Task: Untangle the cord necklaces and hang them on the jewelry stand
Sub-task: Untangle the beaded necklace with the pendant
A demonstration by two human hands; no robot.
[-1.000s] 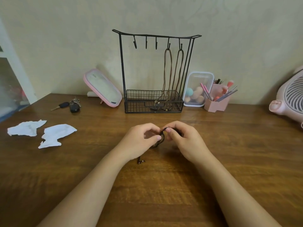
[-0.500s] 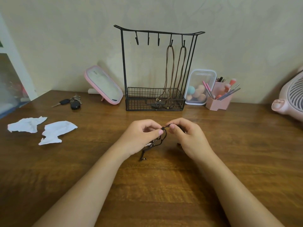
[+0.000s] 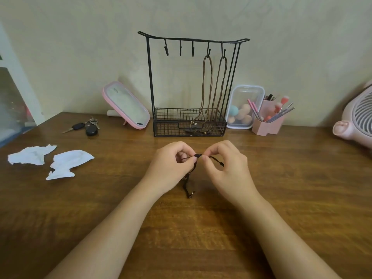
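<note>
A black wire jewelry stand [image 3: 150,77] stands at the back of the wooden table, against the wall. Two brown cord necklaces [image 3: 207,83] hang from its two right hooks, and their ends lie in the wire basket at its base. The three left hooks are bare. In front of the stand, above the table, my left hand [image 3: 173,167] and my right hand [image 3: 227,168] each pinch a dark cord necklace [image 3: 187,188] between thumb and fingertips. The pinches almost meet. One short end sticks out to the right, and a strand with small metal bits hangs down onto the table.
Two crumpled white papers [image 3: 66,164] lie at the left. Keys [image 3: 88,126] and a pink-framed mirror [image 3: 125,105] sit left of the stand. A clear box of sponges [image 3: 241,107] and a pink brush holder [image 3: 267,123] sit right of it. A pink fan [image 3: 356,117] is at the far right.
The bunched cord between my fingertips has opened out: one end now points right past my right hand and a strand hangs lower onto the table. My hands have shifted slightly apart.
</note>
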